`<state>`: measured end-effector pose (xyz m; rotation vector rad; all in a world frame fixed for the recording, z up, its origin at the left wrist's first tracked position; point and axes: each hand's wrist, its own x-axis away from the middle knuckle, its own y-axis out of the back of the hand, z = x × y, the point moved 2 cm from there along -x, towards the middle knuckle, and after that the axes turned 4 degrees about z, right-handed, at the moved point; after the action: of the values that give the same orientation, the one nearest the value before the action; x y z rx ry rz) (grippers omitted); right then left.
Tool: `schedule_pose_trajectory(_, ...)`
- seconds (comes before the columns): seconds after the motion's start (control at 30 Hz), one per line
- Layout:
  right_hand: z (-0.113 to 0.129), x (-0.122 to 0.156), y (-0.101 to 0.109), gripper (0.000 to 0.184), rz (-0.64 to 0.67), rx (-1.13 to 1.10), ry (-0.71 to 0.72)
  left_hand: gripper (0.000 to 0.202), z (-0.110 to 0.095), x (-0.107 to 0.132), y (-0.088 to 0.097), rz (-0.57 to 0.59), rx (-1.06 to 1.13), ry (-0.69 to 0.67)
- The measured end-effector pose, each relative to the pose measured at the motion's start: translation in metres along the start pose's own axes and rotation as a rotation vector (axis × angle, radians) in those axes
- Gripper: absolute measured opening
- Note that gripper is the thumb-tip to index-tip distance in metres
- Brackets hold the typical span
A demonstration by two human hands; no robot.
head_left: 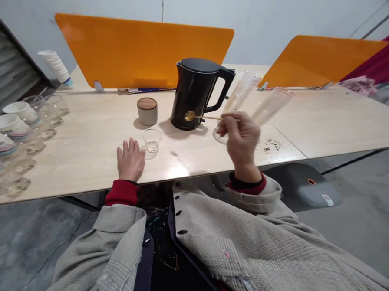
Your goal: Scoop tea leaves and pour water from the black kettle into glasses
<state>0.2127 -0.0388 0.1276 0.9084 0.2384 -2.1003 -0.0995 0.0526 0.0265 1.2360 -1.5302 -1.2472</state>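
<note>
My right hand (241,136) is closed round the thin handle of a gold spoon (190,116), raised in front of a black electric kettle (194,91). Whether anything lies in the spoon's bowl I cannot tell. Flat on the table, fingers spread, rests my left hand (131,161). Just right of its fingers stands a small clear plastic cup (152,141) with a little something at its bottom. Behind that cup is a grey canister (147,113) with a wooden lid.
Rows of clear and white paper cups (12,126) stand at the left. A paper cup stack (55,68) leans behind them. Tall clear cup stacks (272,104) stand right of the kettle. Dark crumbs (272,145) lie near the front edge. Orange dividers (144,52) line the back.
</note>
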Motion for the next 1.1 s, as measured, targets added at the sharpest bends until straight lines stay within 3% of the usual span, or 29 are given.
schedule_pose_trajectory(0.2, 0.01, 0.0, -0.081, 0.029, 0.381, -0.053, 0.113, 0.069, -0.002, 0.004, 0.001, -0.026, -0.028, -0.027)
schedule_pose_trajectory(0.33, 0.01, 0.001, -0.114, 0.02, 0.599, 0.071, 0.181, 0.07, -0.003, 0.005, 0.002, -0.009, -0.02, -0.028)
schedule_pose_trajectory(0.5, 0.014, 0.004, -0.139, 0.017, 0.841, 0.246, 0.154, 0.07, -0.003, 0.005, 0.0, -0.029, -0.01, -0.036)
schedule_pose_trajectory(1.1, 0.011, 0.01, -0.149, 0.021, 0.751, 0.238, 0.075, 0.068, -0.004, 0.004, 0.001, 0.001, -0.014, -0.02)
